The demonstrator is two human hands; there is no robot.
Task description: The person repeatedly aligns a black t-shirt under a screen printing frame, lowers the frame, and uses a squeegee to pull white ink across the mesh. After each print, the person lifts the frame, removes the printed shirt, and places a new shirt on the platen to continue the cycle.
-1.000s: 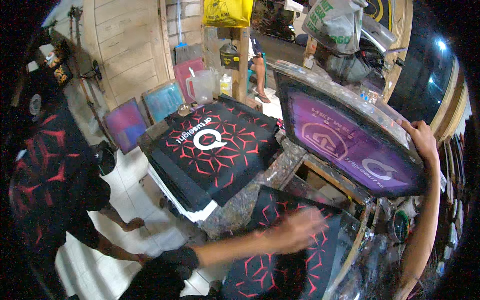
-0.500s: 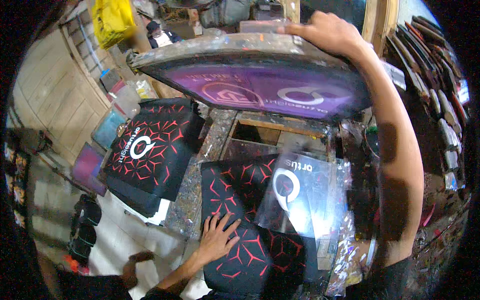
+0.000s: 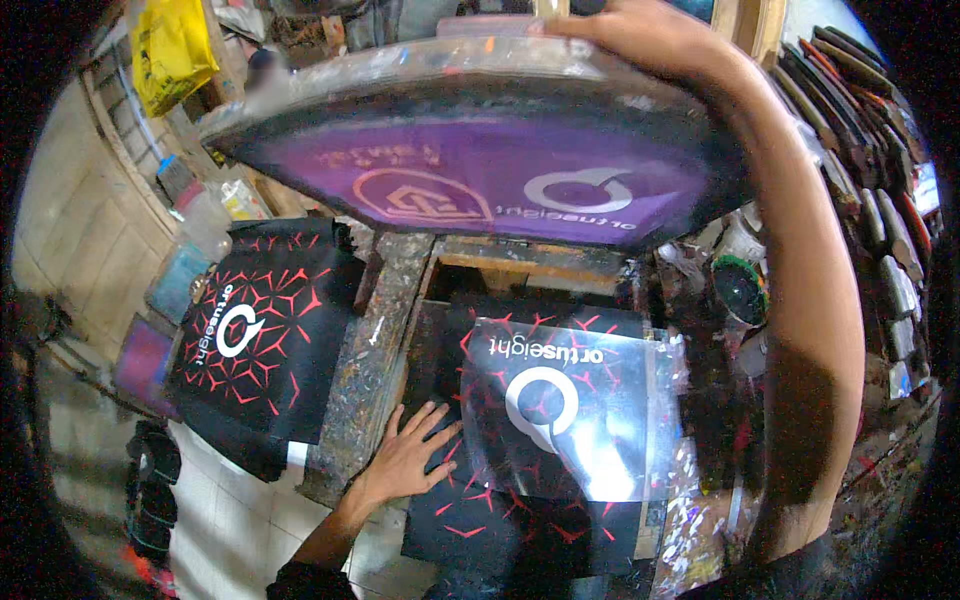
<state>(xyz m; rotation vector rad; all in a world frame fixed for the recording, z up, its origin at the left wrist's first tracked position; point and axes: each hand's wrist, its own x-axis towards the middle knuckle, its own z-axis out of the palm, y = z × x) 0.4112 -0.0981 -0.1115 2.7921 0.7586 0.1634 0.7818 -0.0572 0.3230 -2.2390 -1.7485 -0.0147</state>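
Note:
My right hand (image 3: 655, 45) grips the top edge of a raised screen-printing frame (image 3: 400, 75), whose purple mesh (image 3: 430, 150) carries pale designs. Below it, black fabric (image 3: 460, 540) with a red geometric pattern lies on the press. A clear plastic sheet (image 3: 625, 400) with a white logo and lettering overlaps the fabric and catches glare. My left hand (image 3: 410, 455) rests flat, fingers spread, on the fabric just left of that sheet. At left sits a stack of similar printed black pieces (image 3: 300, 360) on the paint-spattered table (image 3: 365, 395).
Several boards (image 3: 870, 130) stand racked at right, near a green-rimmed container (image 3: 738, 285). Small coloured screens (image 3: 145, 360) lean at left by a wooden door (image 3: 70, 220). A yellow bag (image 3: 170, 55) hangs at the back. Tiled floor (image 3: 220, 510) shows below left.
My left hand has gone from a blurred reach to resting flat. The fabric has shifted beneath the clear sheet, which now overlaps it more fully. My right hand still holds the raised screen.

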